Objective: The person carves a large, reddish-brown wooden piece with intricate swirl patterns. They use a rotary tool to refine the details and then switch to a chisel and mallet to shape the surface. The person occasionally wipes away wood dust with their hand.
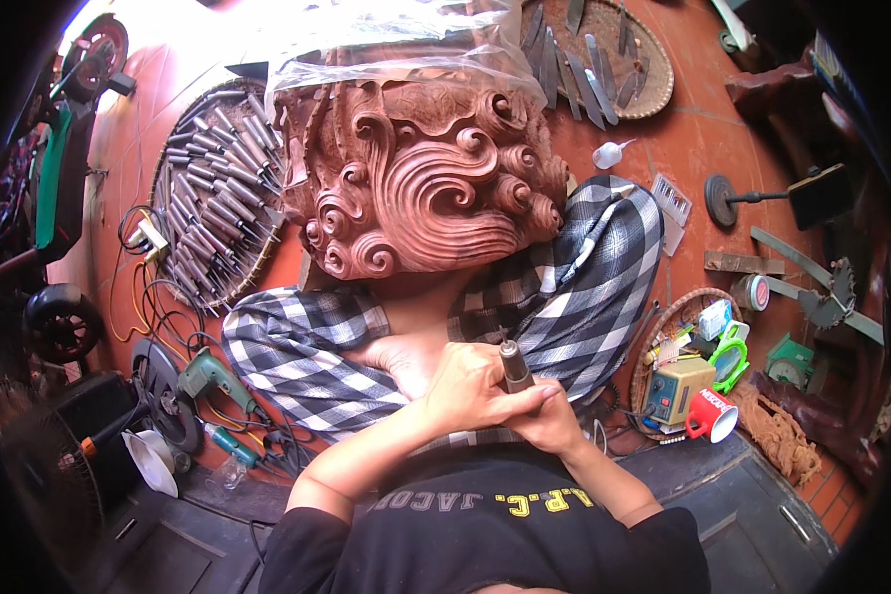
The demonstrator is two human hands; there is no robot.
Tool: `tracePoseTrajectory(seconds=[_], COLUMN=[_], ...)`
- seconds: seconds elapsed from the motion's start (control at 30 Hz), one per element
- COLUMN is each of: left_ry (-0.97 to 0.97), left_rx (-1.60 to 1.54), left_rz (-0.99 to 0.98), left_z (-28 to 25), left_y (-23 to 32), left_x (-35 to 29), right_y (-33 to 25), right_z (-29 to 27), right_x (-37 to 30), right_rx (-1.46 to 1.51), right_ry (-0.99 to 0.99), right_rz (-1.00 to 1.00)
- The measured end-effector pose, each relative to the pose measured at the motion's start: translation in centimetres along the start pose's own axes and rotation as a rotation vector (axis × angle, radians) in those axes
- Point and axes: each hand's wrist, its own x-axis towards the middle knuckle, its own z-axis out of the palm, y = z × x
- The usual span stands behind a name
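Note:
A large reddish-brown wood carving (pixel 421 183) with deep swirling scrolls rests ahead of me against my checked trouser legs (pixel 297 351), its top under clear plastic sheet (pixel 386 40). Both my hands meet just above my chest. My left hand (pixel 470 386) wraps around a small grey rotary handpiece (pixel 514 365), whose tip points up. My right hand (pixel 549 421) grips the same tool from below, fingers closed. The tool is clear of the carving.
A round woven tray of several chisels (pixel 213 193) lies left, another tray of blades (pixel 604 59) at the top right. A green drill (pixel 213 376), cables, a fan (pixel 45 460) sit lower left. A basket with a red mug (pixel 711 414) sits right.

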Motion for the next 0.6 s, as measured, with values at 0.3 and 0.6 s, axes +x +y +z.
tracePoseTrajectory(seconds=[0.3,0.6], left_ry=[-0.219,0.031], left_rx=[-0.293,-1.061], left_rz=[0.377,-0.248], left_z=[-2.1,0.6], left_y=[1.4,3.0], left_x=[2.4,1.8], right_y=[0.5,-5.7], right_z=[1.1,-9.0], right_x=[-0.5,1.2], right_rx=[0.624,-0.320], right_ry=[-0.661,-0.181], right_rz=[0.278,-0.174])
